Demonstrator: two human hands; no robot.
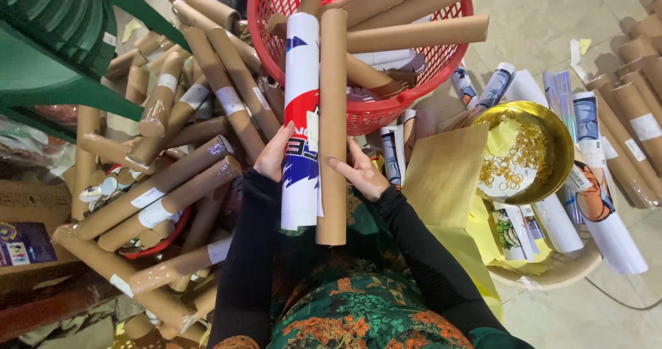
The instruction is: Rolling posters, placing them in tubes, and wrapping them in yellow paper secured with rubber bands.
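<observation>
Between hands: rolled poster clasped in left hand grip; right hand seemingly clamps cardboard tube.

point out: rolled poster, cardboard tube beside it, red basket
rolled poster (301, 73), head view, upper white part
cardboard tube (333, 94), head view, mid length
red basket (386, 114), head view, front rim

Bright, even indoor light – soft shadows fall beside the cardboard tubes. Glare glints off the gold bowl. Edges bow slightly – wide-angle distortion; focus stays mostly sharp.
</observation>
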